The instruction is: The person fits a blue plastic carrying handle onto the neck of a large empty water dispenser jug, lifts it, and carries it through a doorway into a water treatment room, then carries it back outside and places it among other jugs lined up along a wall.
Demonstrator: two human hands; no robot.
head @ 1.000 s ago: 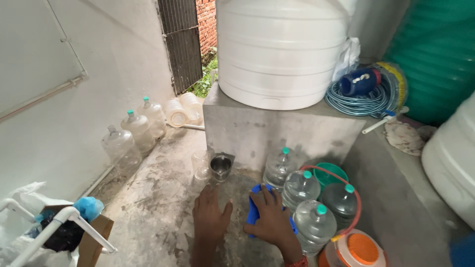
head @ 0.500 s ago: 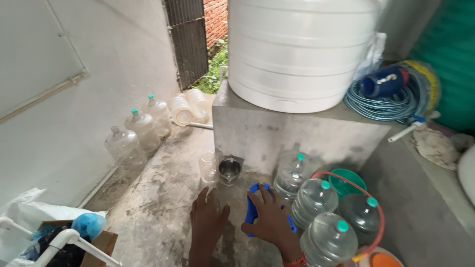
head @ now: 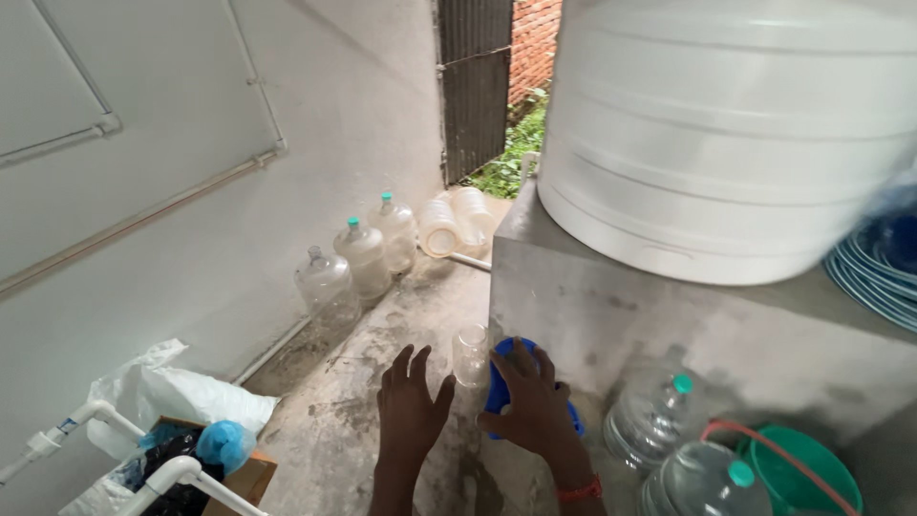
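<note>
My right hand point(head: 535, 406) lies on a blue round object point(head: 506, 368) and grips it, low in front of the concrete stand point(head: 592, 296). My left hand point(head: 411, 406) is held out beside it with fingers spread, holding nothing. Just above and between the two hands stands a small clear bottle point(head: 470, 354). A big white water tank point(head: 735, 134) sits on top of the stand.
Clear water jugs with green caps point(head: 368, 253) line the left wall, and more jugs point(head: 669, 411) crowd the lower right beside a green tub point(head: 802, 468). A coiled blue hose point(head: 874, 272) lies on the stand. A box with a white bag point(head: 181, 401) and white pipes sits lower left.
The view has swung up and to the left. Both hands have risen in the frame and reached farther forward; the small metal cup seen earlier is out of sight.
</note>
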